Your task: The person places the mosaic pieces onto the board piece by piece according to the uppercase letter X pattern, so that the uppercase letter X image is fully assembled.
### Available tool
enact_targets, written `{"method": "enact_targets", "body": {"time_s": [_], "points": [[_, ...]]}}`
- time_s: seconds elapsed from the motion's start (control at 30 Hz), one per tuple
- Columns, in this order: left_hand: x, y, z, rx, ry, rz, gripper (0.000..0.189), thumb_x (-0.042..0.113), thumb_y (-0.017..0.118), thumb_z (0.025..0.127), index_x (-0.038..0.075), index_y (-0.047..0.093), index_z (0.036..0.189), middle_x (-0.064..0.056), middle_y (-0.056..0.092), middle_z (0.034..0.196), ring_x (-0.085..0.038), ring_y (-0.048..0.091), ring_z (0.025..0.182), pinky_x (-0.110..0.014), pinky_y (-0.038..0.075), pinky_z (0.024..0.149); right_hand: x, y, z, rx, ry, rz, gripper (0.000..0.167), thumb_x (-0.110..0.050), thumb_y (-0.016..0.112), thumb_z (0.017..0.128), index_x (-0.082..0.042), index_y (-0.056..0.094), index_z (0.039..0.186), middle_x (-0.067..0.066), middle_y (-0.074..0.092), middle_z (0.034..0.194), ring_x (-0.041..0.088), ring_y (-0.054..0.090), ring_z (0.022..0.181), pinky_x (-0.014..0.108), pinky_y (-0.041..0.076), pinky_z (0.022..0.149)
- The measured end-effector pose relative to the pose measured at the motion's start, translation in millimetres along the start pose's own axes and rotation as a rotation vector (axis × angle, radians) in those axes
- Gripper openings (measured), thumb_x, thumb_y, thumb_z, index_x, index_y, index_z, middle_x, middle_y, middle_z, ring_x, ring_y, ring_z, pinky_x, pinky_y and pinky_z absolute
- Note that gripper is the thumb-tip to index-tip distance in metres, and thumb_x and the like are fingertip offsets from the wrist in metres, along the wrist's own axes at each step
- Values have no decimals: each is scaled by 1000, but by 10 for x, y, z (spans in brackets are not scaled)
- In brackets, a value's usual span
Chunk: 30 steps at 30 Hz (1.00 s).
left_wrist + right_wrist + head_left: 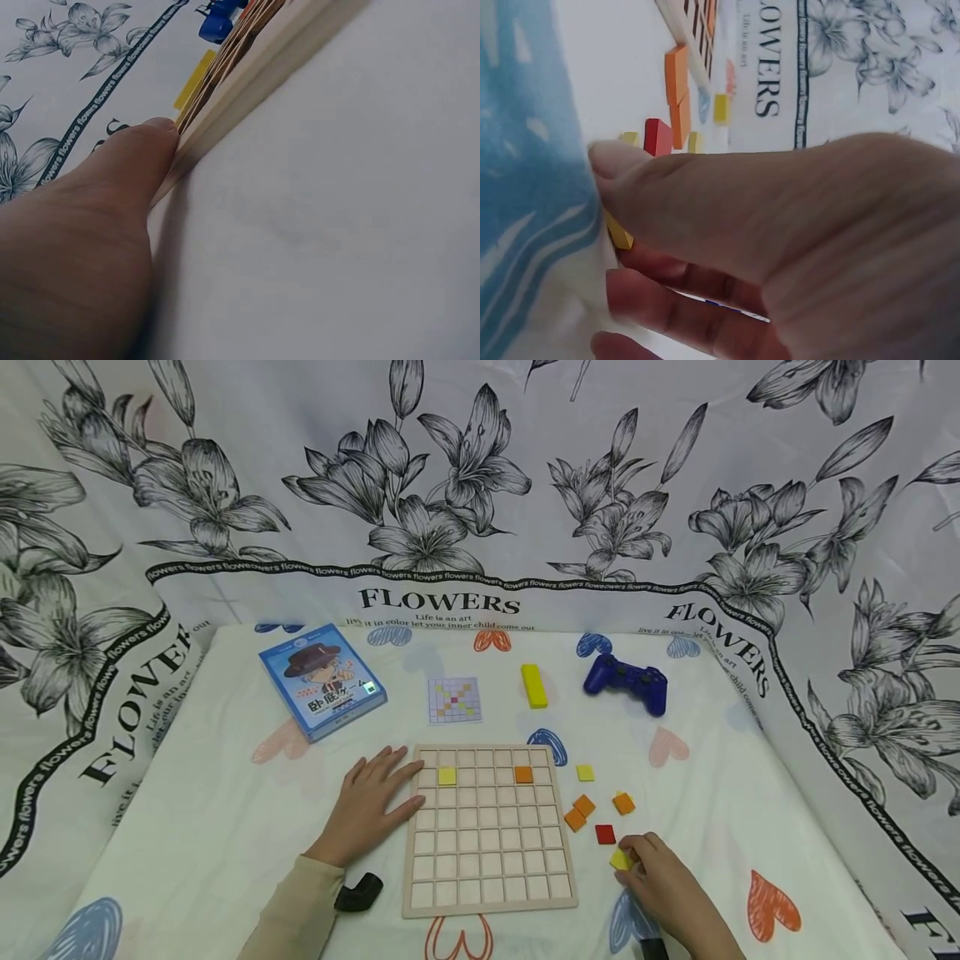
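A wooden grid board (490,912) lies flat on the table, with a yellow tile (447,776) and an orange tile (523,774) in cells of its second row. My left hand (369,810) rests at the board's left side, fingers spread; in the left wrist view the thumb (142,154) touches the wooden edge. Right of the board, my right hand (663,881) pinches a yellow tile (620,860) low on the cloth, its thumb covering part of it in the right wrist view. Close by lie a red tile (605,834), orange tiles (575,819) and another yellow tile (585,772).
Behind the board lie a patterned grid card (453,700), a yellow block (534,686) and a blue game controller (626,683). A blue box (322,681) is at the back left. Flower-printed fabric (480,485) hangs behind the table.
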State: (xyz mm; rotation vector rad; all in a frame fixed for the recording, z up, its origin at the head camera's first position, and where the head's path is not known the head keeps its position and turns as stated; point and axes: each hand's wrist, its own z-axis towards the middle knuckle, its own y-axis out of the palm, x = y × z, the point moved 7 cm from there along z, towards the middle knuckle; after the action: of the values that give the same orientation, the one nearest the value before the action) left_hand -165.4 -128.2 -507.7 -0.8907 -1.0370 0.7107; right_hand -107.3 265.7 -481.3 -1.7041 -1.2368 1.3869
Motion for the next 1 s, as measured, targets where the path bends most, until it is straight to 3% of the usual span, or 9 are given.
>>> {"method": "enact_targets", "body": {"time_s": [0.17, 0.33, 0.47, 0.73, 0.9, 1.0], "points": [[-1, 12, -10, -18, -11, -3, 57, 58, 52, 91, 28, 50, 140, -6, 38, 151, -30, 26, 143, -57, 14, 114, -124, -68, -19, 89, -76, -43, 32, -13, 79, 78, -12, 61, 105, -5, 54, 92, 5, 50, 76, 22, 49, 66], [11, -5, -11, -18, -14, -10, 57, 58, 53, 91, 27, 50, 140, -6, 38, 151, -30, 26, 143, -56, 14, 114, -403, -244, 15, 262, -347, -74, 32, -9, 81, 75, -13, 59, 98, -7, 55, 91, 5, 55, 76, 20, 49, 63], [12, -5, -8, -18, -9, 2, 57, 58, 52, 91, 27, 50, 140, -7, 38, 151, -30, 26, 143, -57, 15, 113, -670, -352, 133, 304, -546, -105, 30, -7, 81, 75, -14, 59, 93, -6, 57, 92, 7, 59, 77, 19, 51, 64], [1, -23, -1, -15, -9, -8, 57, 58, 53, 91, 29, 49, 140, -5, 37, 152, -28, 25, 143, -55, 14, 114, -1370, -275, 425, 162, -793, -102, 16, -16, 74, 84, -14, 62, 95, -5, 57, 97, 10, 59, 79, 19, 52, 68], [12, -33, -13, -12, -4, -7, 56, 56, 55, 91, 29, 50, 140, -5, 38, 151, -29, 27, 143, -56, 15, 114, -1752, -39, 633, 22, -851, -108, 15, -22, 70, 88, -16, 62, 100, -5, 58, 99, 7, 57, 80, 17, 50, 69], [23, -42, -11, -19, -9, -6, 56, 56, 55, 91, 29, 49, 140, -5, 38, 152, -28, 26, 143, -55, 14, 115, -1878, 104, 755, -19, -864, -135, 14, -23, 69, 89, -17, 63, 101, -6, 59, 98, 5, 55, 80, 17, 50, 70]]}}
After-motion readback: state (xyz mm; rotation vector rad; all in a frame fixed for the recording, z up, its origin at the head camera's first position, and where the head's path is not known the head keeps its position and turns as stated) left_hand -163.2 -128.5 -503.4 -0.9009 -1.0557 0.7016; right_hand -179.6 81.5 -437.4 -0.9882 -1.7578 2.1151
